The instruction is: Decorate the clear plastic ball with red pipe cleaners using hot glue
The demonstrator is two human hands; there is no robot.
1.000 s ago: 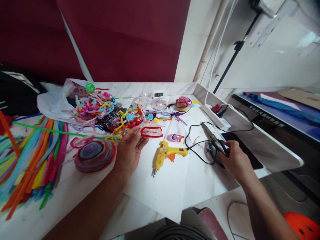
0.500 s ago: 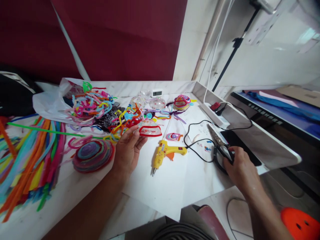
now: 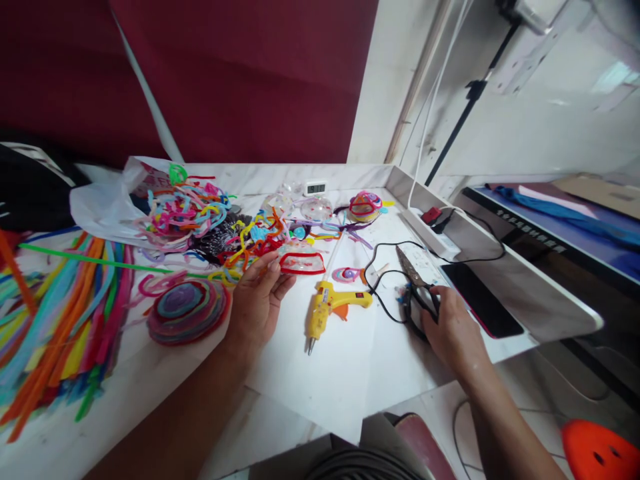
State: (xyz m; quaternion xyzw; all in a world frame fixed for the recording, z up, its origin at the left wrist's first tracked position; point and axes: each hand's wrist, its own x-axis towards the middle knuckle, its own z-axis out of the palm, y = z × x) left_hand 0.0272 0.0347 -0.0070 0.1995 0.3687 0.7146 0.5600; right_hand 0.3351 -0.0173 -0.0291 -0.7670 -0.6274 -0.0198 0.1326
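Note:
My left hand [image 3: 259, 293] pinches a clear plastic half-shell [image 3: 301, 263] whose edge is lined with red pipe cleaner. At the right, my right hand [image 3: 453, 323] grips a pair of black-handled scissors [image 3: 416, 283] by the handles, blades pointing away from me. Between my hands a yellow hot glue gun [image 3: 325, 307] lies on its side on white paper, nozzle towards me. Just beyond it is a small coiled pipe-cleaner piece [image 3: 347, 274] with a pale purple centre. Left of my left hand rests a round coiled pipe-cleaner disc [image 3: 187, 310].
Bundled pipe cleaners [image 3: 75, 313] spread at the left, with a tangled heap [image 3: 187, 213] behind. Clear plastic shells [image 3: 316, 208], a small digital clock [image 3: 315, 188] and a wrapped ball [image 3: 365, 205] stand at the back. A phone [image 3: 483, 300], power strip [image 3: 433, 233] and black cord [image 3: 380, 250] are right.
My right hand has moved left with the scissors, away from the phone, uncovering more of it. My left hand keeps its hold on the clear shell.

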